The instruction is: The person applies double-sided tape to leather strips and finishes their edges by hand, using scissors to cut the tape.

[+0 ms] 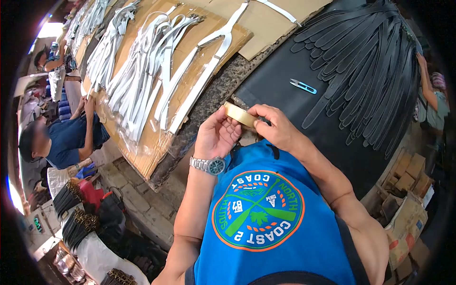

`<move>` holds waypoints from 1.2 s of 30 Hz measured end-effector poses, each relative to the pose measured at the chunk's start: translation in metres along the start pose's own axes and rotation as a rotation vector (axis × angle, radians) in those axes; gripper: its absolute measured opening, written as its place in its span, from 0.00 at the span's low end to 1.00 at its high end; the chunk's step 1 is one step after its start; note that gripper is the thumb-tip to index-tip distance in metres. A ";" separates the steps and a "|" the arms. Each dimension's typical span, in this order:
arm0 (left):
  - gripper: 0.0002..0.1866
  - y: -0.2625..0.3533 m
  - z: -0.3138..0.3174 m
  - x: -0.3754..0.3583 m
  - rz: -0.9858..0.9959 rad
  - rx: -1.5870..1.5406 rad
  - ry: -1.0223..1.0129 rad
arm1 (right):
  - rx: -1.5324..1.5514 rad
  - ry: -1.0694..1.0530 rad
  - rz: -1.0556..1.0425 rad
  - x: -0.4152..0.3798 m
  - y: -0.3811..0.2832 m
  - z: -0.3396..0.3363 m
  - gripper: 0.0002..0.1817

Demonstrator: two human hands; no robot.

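Observation:
A roll of pale yellow tape [240, 115] is held between my two hands, in front of my blue shirt at the table's near edge. My left hand [216, 135], with a metal watch at the wrist, turns palm up and grips the roll's left end between thumb and fingers. At the opposite end, my right hand [278, 127] pinches the roll with thumb and forefinger. Thread snips [303, 86] with a light blue handle lie on the black table covering [275, 71], beyond my right hand.
Black straps [361, 66] lie fanned out at the right. White elastic suspenders [213, 52] rest on cardboard [240, 38] at the left. A person in dark blue [71, 142] handles the suspenders' far end. Another person [434, 97] stands at the right, near cardboard boxes [406, 173].

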State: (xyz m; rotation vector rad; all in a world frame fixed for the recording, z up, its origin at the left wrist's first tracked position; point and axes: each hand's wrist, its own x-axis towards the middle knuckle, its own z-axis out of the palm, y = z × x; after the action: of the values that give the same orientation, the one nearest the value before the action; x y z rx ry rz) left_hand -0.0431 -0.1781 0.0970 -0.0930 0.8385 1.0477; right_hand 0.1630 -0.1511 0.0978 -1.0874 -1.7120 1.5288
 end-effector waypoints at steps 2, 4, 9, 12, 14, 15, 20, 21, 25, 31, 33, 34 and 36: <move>0.11 -0.003 0.003 -0.002 0.020 0.060 -0.009 | 0.005 0.004 0.004 0.001 0.001 0.001 0.15; 0.11 -0.008 0.015 -0.010 0.057 0.222 -0.036 | -0.003 0.023 0.022 0.001 0.003 0.000 0.15; 0.12 -0.005 -0.003 -0.001 0.038 0.317 -0.052 | 0.093 -0.011 0.095 -0.002 0.000 -0.002 0.14; 0.13 -0.003 0.000 0.004 -0.057 0.088 -0.057 | 0.078 -0.003 0.067 -0.004 0.013 -0.002 0.14; 0.14 -0.006 0.003 0.005 -0.075 0.052 -0.052 | 0.078 -0.016 0.099 -0.004 0.018 -0.002 0.14; 0.14 -0.007 0.005 0.005 -0.084 0.035 -0.049 | 0.099 -0.017 0.113 -0.004 0.014 -0.002 0.15; 0.14 -0.016 0.004 0.003 0.078 0.448 -0.030 | 0.155 -0.011 0.178 -0.006 0.007 -0.005 0.15; 0.13 -0.011 0.002 0.005 0.044 0.359 -0.045 | 0.144 -0.008 0.152 -0.006 0.009 -0.005 0.15; 0.13 -0.003 -0.006 0.011 -0.070 0.092 -0.049 | 0.059 0.016 0.094 -0.008 0.022 -0.005 0.14; 0.12 -0.010 0.020 -0.001 -0.008 0.311 -0.008 | 0.113 0.013 0.142 -0.007 0.008 -0.006 0.15; 0.12 -0.008 0.010 0.006 0.041 0.428 -0.027 | 0.139 0.009 0.157 -0.007 0.004 -0.007 0.16; 0.12 -0.005 0.007 0.008 0.013 0.339 -0.006 | 0.178 0.018 0.162 -0.008 0.002 -0.006 0.16; 0.11 0.005 0.003 0.013 -0.058 0.153 -0.008 | 0.201 0.010 0.171 -0.010 0.001 -0.006 0.17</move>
State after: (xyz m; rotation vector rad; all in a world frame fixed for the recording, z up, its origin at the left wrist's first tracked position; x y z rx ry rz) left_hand -0.0425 -0.1647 0.0920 0.0165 0.9007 0.9256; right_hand 0.1729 -0.1569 0.0984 -1.1568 -1.4527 1.7547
